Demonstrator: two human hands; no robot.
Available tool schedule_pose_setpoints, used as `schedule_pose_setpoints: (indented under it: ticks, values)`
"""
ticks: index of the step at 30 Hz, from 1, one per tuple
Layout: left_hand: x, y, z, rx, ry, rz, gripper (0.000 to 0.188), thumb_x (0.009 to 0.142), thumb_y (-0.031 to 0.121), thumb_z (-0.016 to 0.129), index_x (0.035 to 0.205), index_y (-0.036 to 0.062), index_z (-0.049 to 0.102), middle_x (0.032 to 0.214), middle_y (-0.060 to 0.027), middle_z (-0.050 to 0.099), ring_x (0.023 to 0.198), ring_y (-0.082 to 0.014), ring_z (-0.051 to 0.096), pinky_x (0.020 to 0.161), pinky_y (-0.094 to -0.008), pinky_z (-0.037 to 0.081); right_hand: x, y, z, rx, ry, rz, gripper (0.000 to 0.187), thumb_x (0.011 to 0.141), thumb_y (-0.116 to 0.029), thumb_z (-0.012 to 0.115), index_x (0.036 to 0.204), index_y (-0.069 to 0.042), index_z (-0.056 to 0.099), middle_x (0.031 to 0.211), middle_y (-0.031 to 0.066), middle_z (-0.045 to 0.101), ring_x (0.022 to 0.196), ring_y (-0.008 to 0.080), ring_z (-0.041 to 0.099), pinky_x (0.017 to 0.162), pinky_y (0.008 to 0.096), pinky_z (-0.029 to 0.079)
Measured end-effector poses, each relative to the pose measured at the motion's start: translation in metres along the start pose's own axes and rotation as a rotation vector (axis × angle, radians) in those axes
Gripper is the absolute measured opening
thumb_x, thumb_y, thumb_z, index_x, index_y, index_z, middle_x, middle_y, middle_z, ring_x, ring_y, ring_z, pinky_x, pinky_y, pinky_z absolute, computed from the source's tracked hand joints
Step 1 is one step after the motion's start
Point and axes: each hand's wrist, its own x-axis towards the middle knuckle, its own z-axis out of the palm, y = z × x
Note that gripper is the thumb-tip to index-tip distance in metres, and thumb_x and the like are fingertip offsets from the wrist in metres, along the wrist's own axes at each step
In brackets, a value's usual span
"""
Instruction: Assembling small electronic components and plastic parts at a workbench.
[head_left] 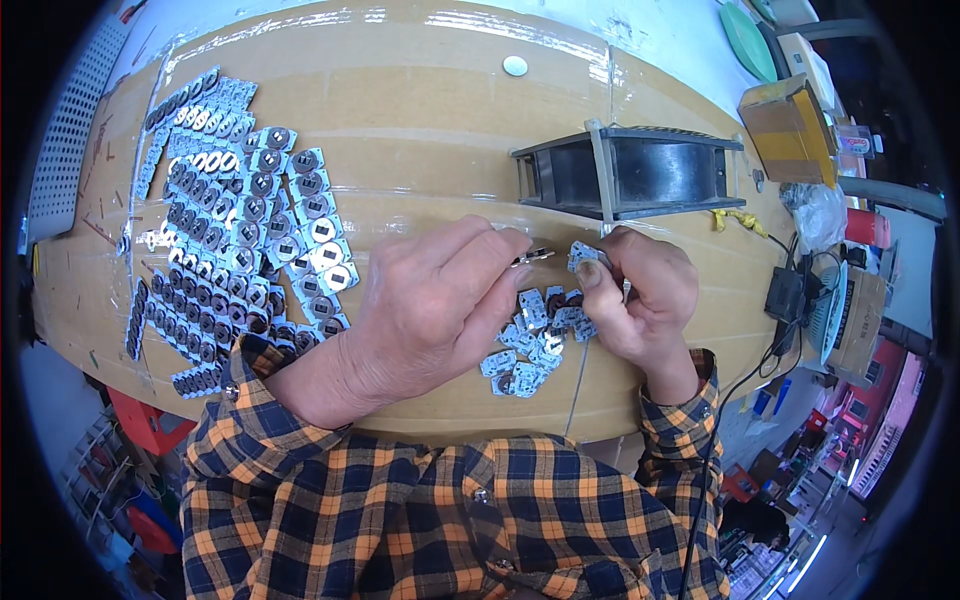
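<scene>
1. On the cardboard-covered surface (420, 110), both hands work close together near the front edge.
2. Left hand (430, 300): fingers curled shut, pinching a small metal tool (533, 257) w/ its tip pointing right.
3. Right hand (640, 295): closed, thumb & fingers gripping a small silver part (583, 253) just beside the tool tip.
4. Loose pile of similar parts (535, 345) lies between & below the hands.
5. Rows of finished-looking parts (240, 230) spread at left, well apart.
6. Black fan (630, 170) stands just behind the right hand.
</scene>
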Motion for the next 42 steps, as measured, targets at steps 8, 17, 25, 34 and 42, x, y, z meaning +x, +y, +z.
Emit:
schedule_pose_setpoints:
  ticks: [8,17,25,34,42]
  values:
    - [0.000,0.000,-0.002,-0.007,-0.018,0.021,0.023,0.079,-0.005,0.069,0.102,-0.0029,0.063,0.073,-0.0120,0.061,0.058,-0.0236,0.062,0.051,-0.0312,0.045,-0.001,-0.005,-0.002,-0.329,0.004,-0.184,0.007,0.072,-0.003,0.065,0.074,0.000,0.059,0.058,0.0079,0.050,0.045,0.0228,0.049,0.045,0.0323,0.037]
    - [0.003,0.004,-0.001,-0.029,0.034,0.054,0.018,0.077,-0.002,0.069,0.094,-0.0023,0.065,0.077,-0.0129,0.063,0.062,-0.0275,0.064,0.052,-0.0360,0.048,0.002,-0.009,-0.027,-0.270,0.232,-0.189,0.009,0.083,-0.004,0.059,0.076,0.002,0.058,0.062,0.0099,0.056,0.048,0.0177,0.051,0.049,0.0300,0.039]
    - [0.000,0.010,-0.003,-0.075,-0.030,-0.049,0.017,0.079,-0.005,0.068,0.095,-0.0025,0.065,0.071,-0.0118,0.058,0.055,-0.0247,0.058,0.049,-0.0332,0.043,0.032,0.036,-0.157,-0.538,1.043,0.162,0.027,0.097,-0.022,0.058,0.085,0.001,0.064,0.066,0.0059,0.059,0.063,0.0125,0.056,0.062,0.0275,0.045]
    - [-0.002,0.004,-0.001,-0.099,-0.014,-0.006,0.016,0.081,-0.006,0.067,0.097,-0.0042,0.065,0.071,-0.0104,0.059,0.053,-0.0177,0.056,0.048,-0.0277,0.040,0.046,0.130,-0.208,-1.567,0.669,0.461,0.030,0.093,-0.031,0.058,0.085,-0.006,0.071,0.083,0.0175,0.069,0.080,0.0365,0.067,0.071,0.0436,0.051]
    - [-0.003,0.003,-0.003,-0.059,-0.038,-0.011,0.020,0.077,-0.004,0.070,0.095,-0.0025,0.064,0.077,-0.0136,0.063,0.061,-0.0282,0.063,0.053,-0.0354,0.048,0.041,0.129,-0.205,-1.090,0.898,0.399,0.025,0.087,-0.023,0.063,0.076,-0.002,0.071,0.066,0.0164,0.065,0.060,0.0329,0.063,0.062,0.0418,0.049]
